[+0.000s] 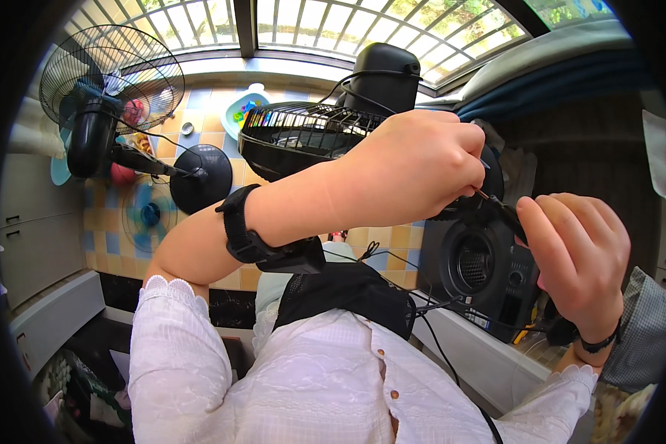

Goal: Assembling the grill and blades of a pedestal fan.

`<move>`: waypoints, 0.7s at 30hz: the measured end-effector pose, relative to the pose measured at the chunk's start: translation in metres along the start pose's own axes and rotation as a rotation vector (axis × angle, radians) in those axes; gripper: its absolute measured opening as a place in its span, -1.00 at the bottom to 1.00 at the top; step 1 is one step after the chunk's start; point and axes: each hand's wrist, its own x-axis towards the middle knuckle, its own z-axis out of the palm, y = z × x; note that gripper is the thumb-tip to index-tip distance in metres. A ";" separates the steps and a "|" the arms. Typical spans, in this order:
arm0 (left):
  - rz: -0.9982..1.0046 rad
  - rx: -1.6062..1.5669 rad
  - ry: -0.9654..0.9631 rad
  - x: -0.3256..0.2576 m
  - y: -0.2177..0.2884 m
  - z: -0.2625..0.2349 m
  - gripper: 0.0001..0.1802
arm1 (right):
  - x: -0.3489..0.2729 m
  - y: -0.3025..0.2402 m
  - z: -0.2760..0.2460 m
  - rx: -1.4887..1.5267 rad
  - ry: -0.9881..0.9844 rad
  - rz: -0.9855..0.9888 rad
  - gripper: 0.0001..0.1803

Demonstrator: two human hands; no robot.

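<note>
Head view: left [433, 166] and right hands [573, 255] pinch a thin dark object [503, 213]; a pale-blue basin [257, 94] holds colourful pieces [241, 112].

Curled left fingers [472, 164], black fan [325, 126] behind

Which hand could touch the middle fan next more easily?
Probably the left hand: it looks nearer the middle fan, its forearm overlapping it. The right hand is farther right. Both seem busy with a thin dark object.
</note>
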 end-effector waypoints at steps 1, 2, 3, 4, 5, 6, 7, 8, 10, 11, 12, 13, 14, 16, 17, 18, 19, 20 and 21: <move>-0.009 0.003 0.006 0.000 -0.001 0.000 -0.92 | 0.002 -0.001 0.001 -0.103 -0.008 0.014 -0.61; -0.013 0.007 0.011 0.001 -0.001 0.001 -0.92 | 0.002 0.000 0.001 -0.103 -0.010 0.016 -0.61; -0.011 0.005 0.011 0.001 -0.001 0.001 -0.92 | 0.002 0.001 0.002 -0.145 -0.009 -0.012 -0.65; -0.020 -0.031 0.022 0.001 -0.001 0.002 -0.92 | 0.002 0.002 0.002 -0.188 -0.008 -0.039 -0.69; -0.034 -0.063 0.034 0.001 -0.002 0.001 -0.92 | 0.003 0.002 0.002 -0.187 -0.007 -0.042 -0.69; -0.036 -0.061 0.035 0.001 -0.001 0.001 -0.92 | 0.004 0.001 0.004 -0.174 -0.012 -0.051 -0.72; -0.041 -0.065 0.030 0.000 0.000 0.000 -0.91 | 0.005 0.000 0.004 -0.161 -0.017 -0.061 -0.74; -0.046 -0.071 0.026 -0.001 0.000 0.000 -0.91 | 0.006 0.000 0.001 -0.161 -0.018 -0.063 -0.74; -0.047 -0.064 0.025 -0.002 0.000 -0.001 -0.90 | 0.008 0.001 -0.006 -0.088 -0.194 -0.038 -0.76; -0.045 -0.057 0.020 -0.002 0.000 -0.001 -0.90 | 0.009 0.001 -0.006 -0.090 -0.196 -0.040 -0.76; -0.045 -0.058 0.023 -0.002 0.001 -0.001 -0.90 | 0.009 0.000 -0.005 -0.063 -0.173 -0.016 -0.77; -0.036 -0.060 0.020 -0.002 0.001 -0.001 -0.89 | 0.009 -0.001 -0.005 -0.037 -0.149 0.008 -0.76; -0.029 -0.061 0.016 -0.002 0.001 -0.002 -0.88 | 0.010 -0.001 -0.005 -0.037 -0.148 0.006 -0.76; -0.034 -0.056 0.014 -0.003 0.001 -0.003 -0.88 | 0.012 0.000 -0.005 0.024 -0.160 0.059 -0.72; -0.033 -0.055 0.011 -0.003 0.001 -0.003 -0.88 | 0.012 0.000 -0.005 0.021 -0.160 0.060 -0.72; -0.030 -0.056 0.012 -0.003 0.001 -0.003 -0.88 | 0.012 -0.001 -0.003 0.022 -0.129 0.079 -0.73; -0.023 -0.061 0.013 -0.002 0.002 -0.003 -0.88 | 0.011 -0.002 -0.002 0.022 -0.098 0.098 -0.73; -0.020 -0.064 0.013 -0.002 0.002 -0.003 -0.88 | 0.011 -0.002 0.000 0.022 -0.097 0.097 -0.73; -0.020 -0.063 0.013 -0.003 0.002 -0.003 -0.88 | 0.011 -0.001 0.002 0.040 -0.063 0.117 -0.71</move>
